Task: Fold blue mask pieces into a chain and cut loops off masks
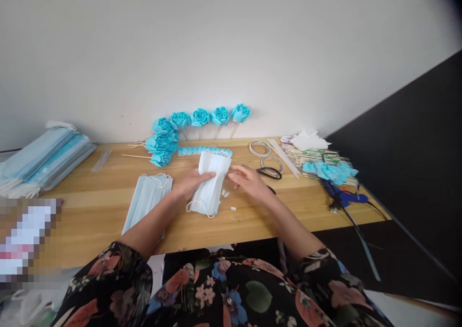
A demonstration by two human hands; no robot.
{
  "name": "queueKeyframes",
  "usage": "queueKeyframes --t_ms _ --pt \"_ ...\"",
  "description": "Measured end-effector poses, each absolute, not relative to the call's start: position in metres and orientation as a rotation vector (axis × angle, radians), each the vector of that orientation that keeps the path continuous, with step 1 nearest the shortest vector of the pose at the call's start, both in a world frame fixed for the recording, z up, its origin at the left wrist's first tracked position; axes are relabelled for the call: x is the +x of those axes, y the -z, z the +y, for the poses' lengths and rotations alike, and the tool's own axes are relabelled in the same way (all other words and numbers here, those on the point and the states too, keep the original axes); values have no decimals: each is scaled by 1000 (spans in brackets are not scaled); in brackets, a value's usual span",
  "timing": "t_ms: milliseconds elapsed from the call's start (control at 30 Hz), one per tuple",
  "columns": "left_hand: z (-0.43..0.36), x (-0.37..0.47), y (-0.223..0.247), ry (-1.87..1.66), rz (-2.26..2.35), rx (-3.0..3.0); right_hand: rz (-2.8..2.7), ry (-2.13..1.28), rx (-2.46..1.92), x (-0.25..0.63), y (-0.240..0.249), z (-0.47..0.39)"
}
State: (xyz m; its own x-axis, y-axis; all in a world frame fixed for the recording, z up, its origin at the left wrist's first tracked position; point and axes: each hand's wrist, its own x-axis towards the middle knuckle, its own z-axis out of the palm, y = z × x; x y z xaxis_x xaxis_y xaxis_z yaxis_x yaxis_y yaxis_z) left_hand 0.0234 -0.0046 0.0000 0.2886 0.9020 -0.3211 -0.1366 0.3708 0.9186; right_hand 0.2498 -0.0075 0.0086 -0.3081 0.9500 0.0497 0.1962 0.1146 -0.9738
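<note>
A pale blue face mask (211,185) is held up a little off the table, its white ear loops showing at both ends. My left hand (188,183) grips its left side, thumb across the front. At the mask's right edge is my right hand (247,182), fingers curled together; what they pinch, if anything, is hidden. Black-handled scissors (270,173) lie just beyond that hand, partly covered by it. Small white scraps (233,208) lie below the right hand. A stack of pleated masks (146,199) sits left, partly behind my left forearm.
Blue paper-like roses on sticks (200,117) line the wall. A row of folded blue pieces (187,151) lies before them. Tape rolls (260,148), a banded pile of strips (306,156) and a blue glue gun (342,195) are right; more masks (46,156) lie far left.
</note>
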Motion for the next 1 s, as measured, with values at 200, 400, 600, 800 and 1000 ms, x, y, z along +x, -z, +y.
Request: queueKeyframes --t_ms 200,400,600,800,1000 --pt "-1 25 1 -858 1110 1012 -1483 -1279 -1145 215 -13 -5" --pt "1 26 -3 -815 1202 1195 -1412 -1244 -1150 208 -6 -8" --pt "2 20 -4 -723 1211 1346 -1405 -1110 -1169 222 -8 -9" --pt "5 15 -12 -766 1272 1225 -1859 -501 -1493 301 -5 -6" --pt "9 13 -13 -898 1207 993 -2261 -15 -1596 359 27 -16"
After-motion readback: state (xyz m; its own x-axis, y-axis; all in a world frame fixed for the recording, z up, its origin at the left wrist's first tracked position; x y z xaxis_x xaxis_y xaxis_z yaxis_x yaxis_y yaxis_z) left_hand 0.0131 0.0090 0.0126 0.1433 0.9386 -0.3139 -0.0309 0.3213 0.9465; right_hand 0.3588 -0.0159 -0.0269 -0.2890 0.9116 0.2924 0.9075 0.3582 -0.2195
